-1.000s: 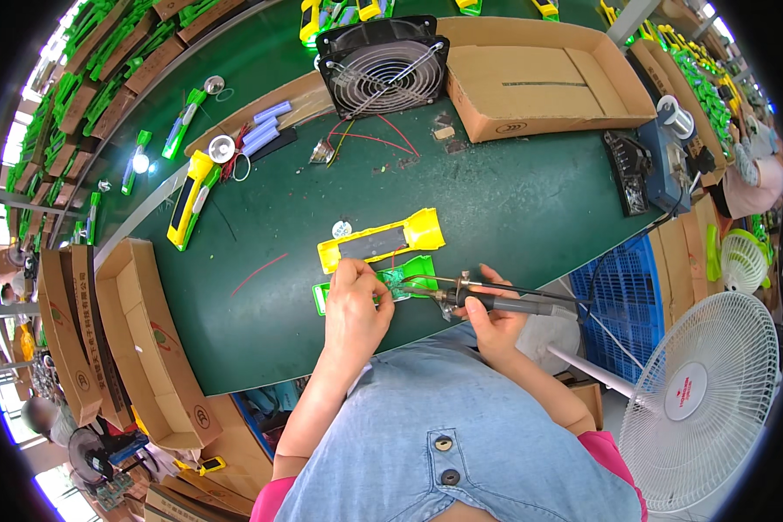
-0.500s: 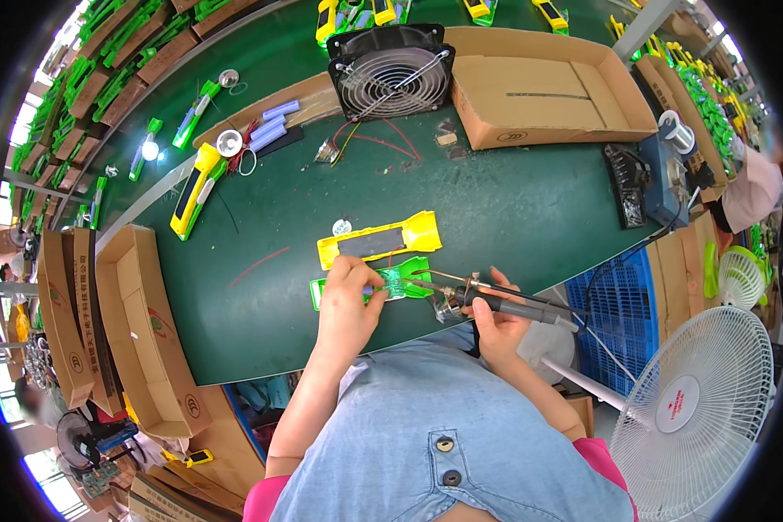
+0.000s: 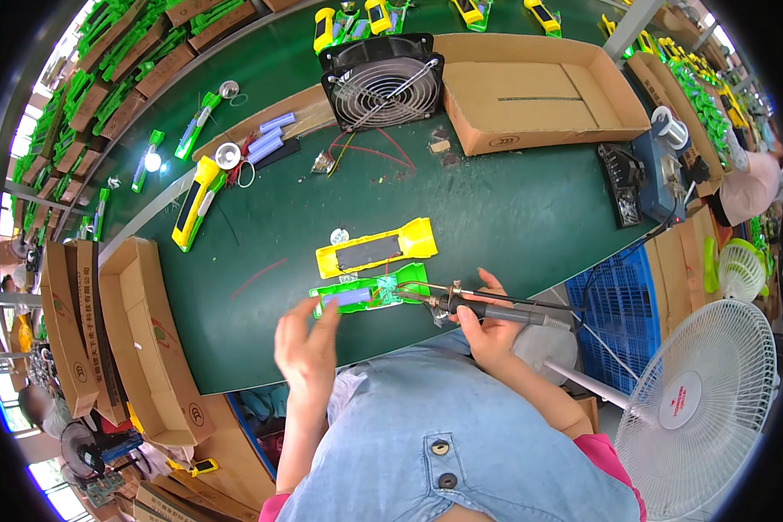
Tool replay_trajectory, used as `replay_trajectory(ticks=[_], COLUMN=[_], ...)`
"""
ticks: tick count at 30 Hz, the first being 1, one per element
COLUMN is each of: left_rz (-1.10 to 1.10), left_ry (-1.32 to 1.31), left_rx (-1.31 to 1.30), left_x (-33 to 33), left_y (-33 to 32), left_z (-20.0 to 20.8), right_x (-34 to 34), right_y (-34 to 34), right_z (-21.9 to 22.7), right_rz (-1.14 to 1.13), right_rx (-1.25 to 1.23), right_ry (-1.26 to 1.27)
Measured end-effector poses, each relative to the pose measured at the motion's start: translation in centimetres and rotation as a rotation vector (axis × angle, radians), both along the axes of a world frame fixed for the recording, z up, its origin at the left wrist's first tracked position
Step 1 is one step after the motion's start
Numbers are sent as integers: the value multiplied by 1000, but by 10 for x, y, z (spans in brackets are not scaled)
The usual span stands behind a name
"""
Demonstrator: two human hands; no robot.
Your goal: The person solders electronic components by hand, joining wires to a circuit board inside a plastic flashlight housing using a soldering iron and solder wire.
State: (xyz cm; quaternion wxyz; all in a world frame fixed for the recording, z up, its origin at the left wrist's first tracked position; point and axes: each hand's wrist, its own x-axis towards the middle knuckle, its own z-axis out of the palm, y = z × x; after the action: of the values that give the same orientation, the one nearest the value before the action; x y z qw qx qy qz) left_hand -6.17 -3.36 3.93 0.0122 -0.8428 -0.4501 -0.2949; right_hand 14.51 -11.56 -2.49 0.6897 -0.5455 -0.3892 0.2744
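Note:
A green flashlight shell (image 3: 370, 293) lies open on the green table (image 3: 513, 209), with a purple battery and wires inside. Just behind it lies a yellow shell half (image 3: 377, 248). My right hand (image 3: 489, 329) grips a soldering iron (image 3: 496, 305), its tip pointing left at the green shell's right end. My left hand (image 3: 307, 346) hovers just in front of the green shell's left end, fingers spread, holding nothing.
A black fan (image 3: 381, 80) and an open cardboard box (image 3: 531, 87) stand at the back. Purple batteries (image 3: 270, 141), a yellow flashlight (image 3: 196, 202) and a soldering station (image 3: 661, 178) lie around. A cardboard tray (image 3: 143, 339) sits left, a white floor fan (image 3: 705, 409) right.
My left hand has let go of the green shell and pulled back toward me. The right hand still holds the iron at the shell's right end.

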Motion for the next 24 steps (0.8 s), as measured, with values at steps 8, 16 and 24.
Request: replay_trajectory(ticks=[8,16,24], left_rz=[-274,-355,-373], left_ry=[-51,115,136], left_rx=[-136,-133,-124], left_x=[29,30,29], left_y=[6,11,13], left_z=[-27,-18,-18], right_x=[0,-3,-8], right_y=[-9,-8,-6], right_z=[1,1,-2], right_rz=[-15,-35,-56], right_rx=[-37,-76,-81], right_ry=[-45,16,-2])
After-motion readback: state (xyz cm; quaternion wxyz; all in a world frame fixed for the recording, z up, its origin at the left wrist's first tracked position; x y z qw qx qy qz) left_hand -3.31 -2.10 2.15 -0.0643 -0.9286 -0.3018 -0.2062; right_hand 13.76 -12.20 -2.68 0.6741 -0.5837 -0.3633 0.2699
